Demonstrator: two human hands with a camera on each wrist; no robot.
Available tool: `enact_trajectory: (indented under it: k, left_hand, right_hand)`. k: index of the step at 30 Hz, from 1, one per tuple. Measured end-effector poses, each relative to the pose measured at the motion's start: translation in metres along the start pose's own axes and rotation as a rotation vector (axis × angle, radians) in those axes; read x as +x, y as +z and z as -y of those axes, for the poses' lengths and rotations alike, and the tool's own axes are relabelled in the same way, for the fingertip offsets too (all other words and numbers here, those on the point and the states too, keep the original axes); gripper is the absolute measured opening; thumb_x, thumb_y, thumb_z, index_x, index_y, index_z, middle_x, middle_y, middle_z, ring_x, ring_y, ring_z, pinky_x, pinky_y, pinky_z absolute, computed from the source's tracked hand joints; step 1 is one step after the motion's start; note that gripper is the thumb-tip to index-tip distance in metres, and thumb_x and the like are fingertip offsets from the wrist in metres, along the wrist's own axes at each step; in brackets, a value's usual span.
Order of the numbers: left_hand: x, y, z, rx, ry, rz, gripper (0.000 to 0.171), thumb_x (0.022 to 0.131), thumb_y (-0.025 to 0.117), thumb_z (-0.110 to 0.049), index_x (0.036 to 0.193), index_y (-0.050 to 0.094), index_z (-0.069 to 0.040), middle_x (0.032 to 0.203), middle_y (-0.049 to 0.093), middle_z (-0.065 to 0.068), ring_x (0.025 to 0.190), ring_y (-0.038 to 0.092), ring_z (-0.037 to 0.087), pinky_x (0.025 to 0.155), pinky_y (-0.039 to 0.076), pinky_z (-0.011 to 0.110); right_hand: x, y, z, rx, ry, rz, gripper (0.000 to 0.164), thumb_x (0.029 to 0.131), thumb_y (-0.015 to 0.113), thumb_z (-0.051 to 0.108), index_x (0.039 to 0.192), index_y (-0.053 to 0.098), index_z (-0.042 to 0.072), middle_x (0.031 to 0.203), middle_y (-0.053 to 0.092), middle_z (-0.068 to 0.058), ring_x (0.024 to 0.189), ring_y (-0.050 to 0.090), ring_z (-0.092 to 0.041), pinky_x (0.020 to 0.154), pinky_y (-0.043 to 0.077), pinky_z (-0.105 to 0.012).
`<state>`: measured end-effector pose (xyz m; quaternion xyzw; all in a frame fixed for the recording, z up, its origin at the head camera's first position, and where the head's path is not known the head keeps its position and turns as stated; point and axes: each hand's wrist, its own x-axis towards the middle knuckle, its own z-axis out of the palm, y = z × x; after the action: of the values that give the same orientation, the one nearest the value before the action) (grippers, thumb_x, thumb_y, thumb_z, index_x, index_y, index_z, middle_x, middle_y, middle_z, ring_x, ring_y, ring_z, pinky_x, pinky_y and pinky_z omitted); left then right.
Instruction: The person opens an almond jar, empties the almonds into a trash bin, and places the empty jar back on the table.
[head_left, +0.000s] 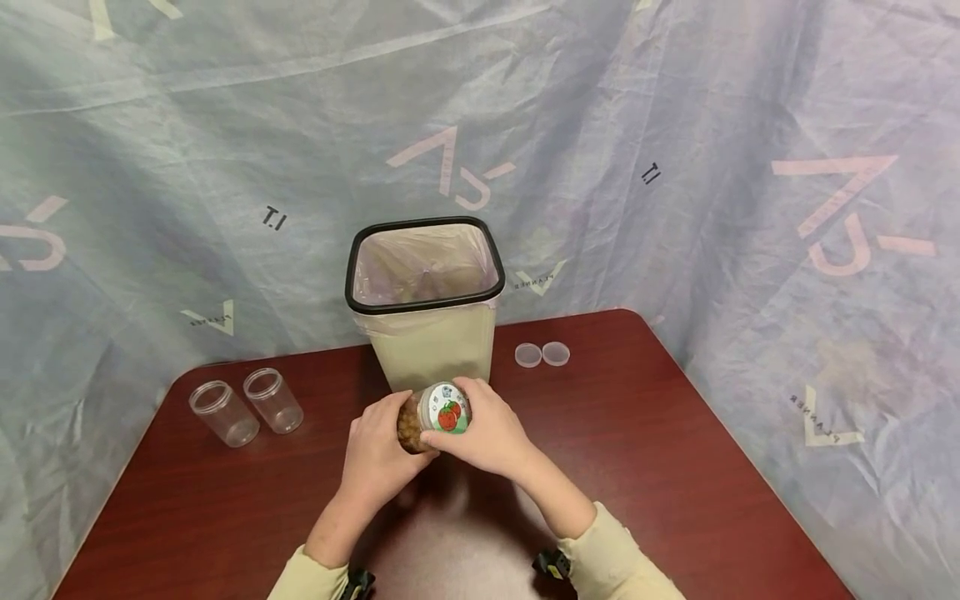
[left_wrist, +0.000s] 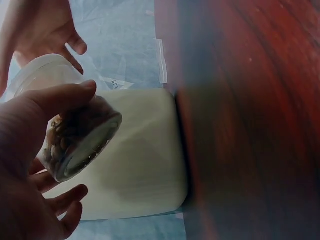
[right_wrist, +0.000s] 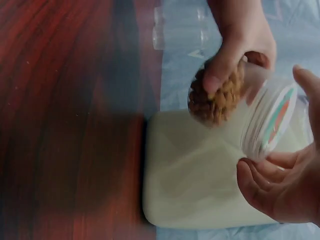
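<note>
A clear plastic jar (right_wrist: 218, 97) partly filled with small brown pieces is held tilted in front of the bin. My left hand (head_left: 378, 442) grips its body, the thumb lying across the side in the left wrist view. Around the jar's lid (head_left: 448, 410), which bears a red tomato picture and green edge, are the thumb and fingers of my right hand (head_left: 487, 429). The lid (right_wrist: 272, 125) sits on the jar's mouth. From the left wrist view, the jar's base (left_wrist: 92, 150) shows, and part of the right hand (left_wrist: 42, 30) is out of frame.
Behind the hands stands a cream bin (head_left: 435, 342) with a black rim and a bag liner. Two uncapped clear jars (head_left: 225, 415) (head_left: 273, 402) stand at the left of the dark red table (head_left: 637, 467). Two translucent lids (head_left: 528, 356) (head_left: 556, 354) lie right of the bin.
</note>
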<state>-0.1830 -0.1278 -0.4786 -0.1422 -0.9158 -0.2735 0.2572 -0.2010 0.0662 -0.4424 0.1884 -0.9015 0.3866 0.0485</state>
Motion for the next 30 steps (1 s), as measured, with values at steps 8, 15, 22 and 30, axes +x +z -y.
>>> enact_trajectory:
  k: [8, 15, 22, 30]
  left_hand:
    - [-0.002, 0.004, 0.002, 0.062, 0.071, -0.045, 0.082, 0.054, 0.091, -0.036, 0.125, 0.058, -0.008, 0.116, 0.064, 0.008, 0.109, 0.057, 0.029, 0.080, 0.043, 0.049]
    - [-0.003, 0.004, 0.005, 0.064, 0.104, -0.071, 0.082, 0.054, 0.091, -0.035, 0.123, 0.058, -0.008, 0.116, 0.063, 0.008, 0.106, 0.058, 0.029, 0.079, 0.043, 0.048]
    - [-0.004, 0.006, 0.007, 0.065, 0.127, -0.071, 0.078, 0.056, 0.089, -0.037, 0.122, 0.059, -0.008, 0.115, 0.063, 0.007, 0.102, 0.059, 0.028, 0.076, 0.045, 0.046]
    - [-0.006, 0.007, 0.011, 0.067, 0.151, -0.029, 0.084, 0.052, 0.090, -0.039, 0.123, 0.060, -0.007, 0.115, 0.064, 0.007, 0.100, 0.057, 0.027, 0.076, 0.045, 0.046]
  right_hand:
    - [-0.004, 0.006, 0.001, -0.023, -0.033, -0.040, 0.083, 0.067, 0.082, 0.055, 0.131, 0.052, 0.012, 0.108, 0.054, 0.004, 0.089, 0.055, -0.010, 0.074, 0.048, -0.029]
    - [-0.005, 0.009, -0.004, 0.038, -0.085, -0.060, 0.084, 0.064, 0.087, 0.049, 0.131, 0.053, 0.012, 0.112, 0.055, 0.005, 0.094, 0.054, -0.009, 0.079, 0.048, -0.028]
    - [-0.006, 0.010, -0.007, 0.048, -0.134, -0.079, 0.084, 0.062, 0.089, 0.047, 0.130, 0.054, 0.011, 0.113, 0.055, 0.004, 0.097, 0.054, -0.010, 0.081, 0.048, -0.029]
    - [-0.006, 0.007, -0.012, -0.040, -0.272, -0.020, 0.087, 0.062, 0.091, 0.042, 0.132, 0.053, 0.008, 0.122, 0.055, 0.001, 0.107, 0.050, -0.015, 0.089, 0.044, -0.031]
